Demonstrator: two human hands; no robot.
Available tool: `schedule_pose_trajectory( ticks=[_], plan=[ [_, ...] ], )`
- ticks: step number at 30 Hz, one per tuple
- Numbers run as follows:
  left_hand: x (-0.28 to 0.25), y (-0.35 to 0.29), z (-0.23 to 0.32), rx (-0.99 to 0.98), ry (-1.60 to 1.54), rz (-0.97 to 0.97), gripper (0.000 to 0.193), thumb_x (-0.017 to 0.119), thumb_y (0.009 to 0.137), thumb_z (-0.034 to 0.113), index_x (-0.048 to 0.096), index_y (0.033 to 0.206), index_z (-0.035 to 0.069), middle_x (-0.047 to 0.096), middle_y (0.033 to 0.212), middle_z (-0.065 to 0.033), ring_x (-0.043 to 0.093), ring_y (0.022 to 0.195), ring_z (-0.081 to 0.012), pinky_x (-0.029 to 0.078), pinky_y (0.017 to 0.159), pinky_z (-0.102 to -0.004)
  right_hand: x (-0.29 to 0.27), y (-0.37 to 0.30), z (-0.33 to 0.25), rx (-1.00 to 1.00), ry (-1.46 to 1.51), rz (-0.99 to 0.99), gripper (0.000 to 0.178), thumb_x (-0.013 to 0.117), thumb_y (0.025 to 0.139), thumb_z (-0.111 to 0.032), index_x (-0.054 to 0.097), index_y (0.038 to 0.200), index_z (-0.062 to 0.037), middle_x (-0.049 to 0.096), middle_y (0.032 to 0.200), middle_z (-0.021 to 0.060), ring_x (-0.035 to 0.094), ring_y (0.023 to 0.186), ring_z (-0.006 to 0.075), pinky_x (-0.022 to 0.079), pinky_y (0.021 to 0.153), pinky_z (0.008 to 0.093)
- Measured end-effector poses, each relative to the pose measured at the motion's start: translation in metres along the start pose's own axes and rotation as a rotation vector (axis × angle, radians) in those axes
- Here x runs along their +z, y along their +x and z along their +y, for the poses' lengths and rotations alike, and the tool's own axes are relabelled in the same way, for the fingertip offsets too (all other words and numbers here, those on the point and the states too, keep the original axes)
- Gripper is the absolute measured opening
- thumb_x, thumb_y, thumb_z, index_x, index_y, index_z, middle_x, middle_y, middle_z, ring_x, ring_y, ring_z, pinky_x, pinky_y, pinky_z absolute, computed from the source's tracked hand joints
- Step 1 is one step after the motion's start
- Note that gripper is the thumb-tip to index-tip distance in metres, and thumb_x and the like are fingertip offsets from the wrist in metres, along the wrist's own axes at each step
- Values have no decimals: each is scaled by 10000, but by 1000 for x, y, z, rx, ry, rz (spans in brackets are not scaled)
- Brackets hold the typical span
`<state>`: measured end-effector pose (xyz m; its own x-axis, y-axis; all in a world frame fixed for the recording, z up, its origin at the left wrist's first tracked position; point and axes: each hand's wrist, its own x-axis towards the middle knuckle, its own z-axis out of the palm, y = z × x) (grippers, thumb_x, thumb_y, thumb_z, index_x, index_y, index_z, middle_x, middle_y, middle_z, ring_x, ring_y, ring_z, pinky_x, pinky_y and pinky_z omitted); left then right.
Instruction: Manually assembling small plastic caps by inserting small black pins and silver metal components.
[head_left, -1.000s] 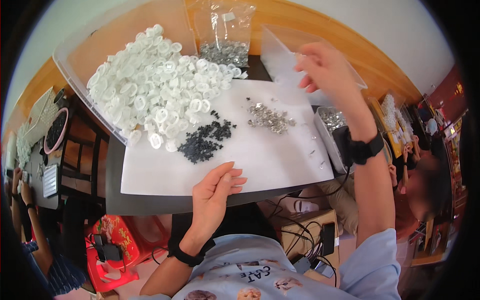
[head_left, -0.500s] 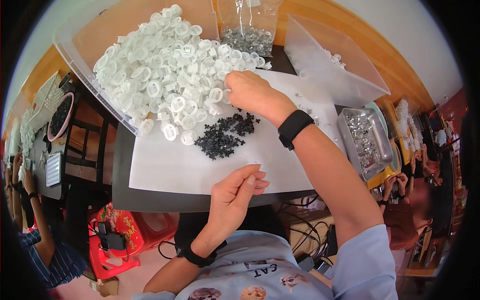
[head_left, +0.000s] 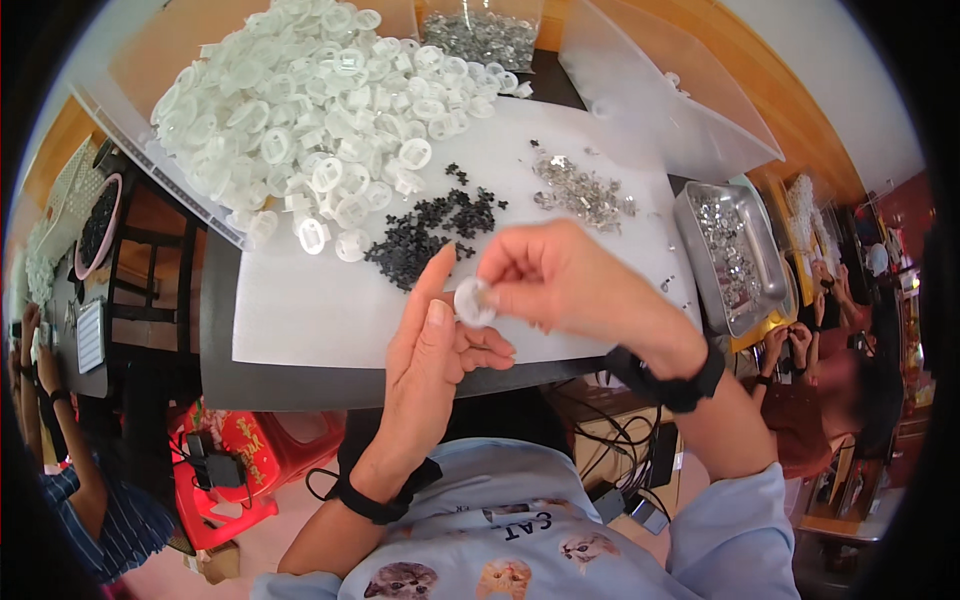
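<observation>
Your view is bright, with soft shadow on the white sheet [head_left: 300, 315], slight blur on your right hand [head_left: 565, 280] and the round white piece [head_left: 472, 302], and the table [head_left: 300, 388] bowed by distortion.

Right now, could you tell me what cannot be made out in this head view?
Head view: details of the white round plastic piece, blurred and partly covered by the bare right hand.
Head view: the top of the clear plastic bag, cut off by the upper edge.
Head view: the inside of the translucent plastic box, clouded by its wall.
Head view: exact shapes in the silver metal heap, too small.
</observation>
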<state>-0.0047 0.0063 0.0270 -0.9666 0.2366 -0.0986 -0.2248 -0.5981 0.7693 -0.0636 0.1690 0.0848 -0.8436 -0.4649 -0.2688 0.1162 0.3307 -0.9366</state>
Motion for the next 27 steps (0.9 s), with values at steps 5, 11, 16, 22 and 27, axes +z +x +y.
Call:
schedule_pose_trajectory(
  ticks=[5, 11, 16, 22, 27],
  plan=[
    [-8, -1, -6, -38, 198, -122, 419, 388, 1024, 273, 462, 1303, -32, 597, 949, -95, 597, 792, -133, 518, 705, -273, 5, -27, 15, 27, 127, 53, 86, 622, 861, -92, 602, 882, -11, 591, 714, -11, 515, 574, 30, 412, 481, 190],
    [-8, -3, -8, -19, 243, -73, 391, 388, 1021, 254, 527, 1204, -63, 616, 923, -121, 608, 725, -134, 530, 637, -259, -41, -16, 13, -150, -447, 263, 102, 546, 844, -62, 610, 909, -15, 624, 729, 94, 613, 651, 215, 482, 583, 342],
    [-1, -2, -8, -20, 226, -68, 385, 405, 1020, 273, 541, 1193, -44, 601, 863, -77, 583, 719, -108, 501, 651, -246, -57, 10, 30, -349, -1020, 448, 178, 497, 804, -42, 617, 933, -11, 633, 876, 199, 602, 843, 392, 481, 735, 473],
    [-5, -2, -8, 6, 214, -53, 395, 369, 1024, 259, 542, 1157, -70, 610, 890, -120, 595, 692, -133, 509, 596, -253, -36, 34, 15, -212, -1044, 308, 201, 511, 828, -52, 610, 1001, -48, 586, 953, 147, 581, 905, 325, 467, 770, 420],
    [-5, -2, -8, 15, 161, -53, 397, 370, 1024, 261, 539, 1157, -73, 610, 890, -119, 594, 688, -134, 508, 592, -255, -31, 47, 23, -240, -1216, 291, 79, 537, 813, -71, 586, 833, -13, 570, 856, 133, 597, 860, 340, 482, 731, 436]
  ],
)
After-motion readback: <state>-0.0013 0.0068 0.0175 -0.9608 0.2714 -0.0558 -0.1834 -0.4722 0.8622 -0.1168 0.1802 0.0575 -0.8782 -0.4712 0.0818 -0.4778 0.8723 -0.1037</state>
